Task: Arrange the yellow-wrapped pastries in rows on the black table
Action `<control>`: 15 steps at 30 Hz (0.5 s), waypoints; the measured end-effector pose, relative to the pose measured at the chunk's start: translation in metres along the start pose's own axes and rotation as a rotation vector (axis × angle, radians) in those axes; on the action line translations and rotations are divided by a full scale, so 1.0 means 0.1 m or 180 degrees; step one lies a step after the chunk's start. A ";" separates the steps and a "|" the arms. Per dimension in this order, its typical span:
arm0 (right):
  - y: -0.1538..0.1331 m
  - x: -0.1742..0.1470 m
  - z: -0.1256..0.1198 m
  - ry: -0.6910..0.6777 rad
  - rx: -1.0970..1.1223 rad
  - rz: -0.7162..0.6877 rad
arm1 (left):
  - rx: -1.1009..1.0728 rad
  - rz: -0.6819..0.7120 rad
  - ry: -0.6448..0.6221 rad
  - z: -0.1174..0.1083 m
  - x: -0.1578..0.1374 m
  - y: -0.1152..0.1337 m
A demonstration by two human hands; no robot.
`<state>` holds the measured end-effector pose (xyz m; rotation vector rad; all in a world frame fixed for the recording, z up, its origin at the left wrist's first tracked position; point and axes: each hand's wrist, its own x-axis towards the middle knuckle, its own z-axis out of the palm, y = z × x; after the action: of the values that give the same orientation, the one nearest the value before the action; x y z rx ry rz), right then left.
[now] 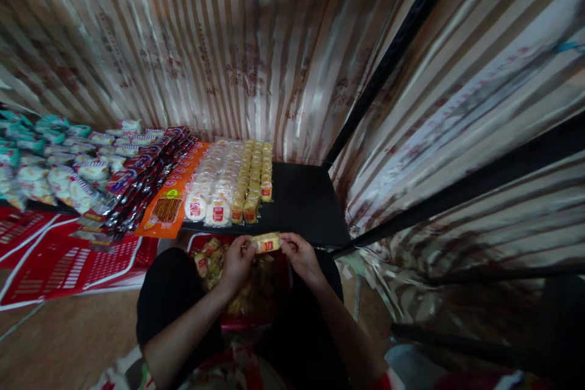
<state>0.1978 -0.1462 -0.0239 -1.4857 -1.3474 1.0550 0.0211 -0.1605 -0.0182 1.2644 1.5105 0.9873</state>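
Observation:
Between them, my left hand point(238, 263) and my right hand point(301, 258) hold a small wrapped snack point(267, 244), yellow with a red and white label. Each hand pinches one end of its wrapper. Below my hands, a red basket point(290, 277) between my knees holds many similar yellow packets point(212, 259). Just beyond, rows of yellow packets point(251, 180) stand on a black board point(301, 201). Immediately left of those rows are clear packs of round white snacks point(214, 183) with red labels.
Farther left on the board lie an orange snack bag point(167, 210), dark shiny packets point(141, 173), and white and teal wrapped packets point(68, 152). Red baskets point(82, 256) sit at the lower left. Behind the board hangs striped sheeting point(251, 61), with black metal bars point(388, 64) at the right.

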 end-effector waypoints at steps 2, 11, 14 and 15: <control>0.04 0.01 -0.03 -0.0032 0.0010 0.0037 | 0.0077 -0.0007 -0.0084 -0.01 0.05 0.05; -0.12 -0.04 -0.18 0.0028 -0.0756 -0.0526 | 0.1364 0.0789 -0.0571 -0.03 0.30 0.49; -0.15 -0.04 -0.23 -0.0099 -0.0794 -0.0681 | 0.1679 0.0994 -0.0720 0.01 0.38 0.63; -0.14 -0.03 -0.23 -0.0123 -0.0760 -0.0674 | 0.1689 0.1032 -0.0732 0.03 0.40 0.66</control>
<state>0.2161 -0.1491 -0.0035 -1.4582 -1.6646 0.8139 0.0392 -0.1106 0.0383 1.9758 1.4598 0.6183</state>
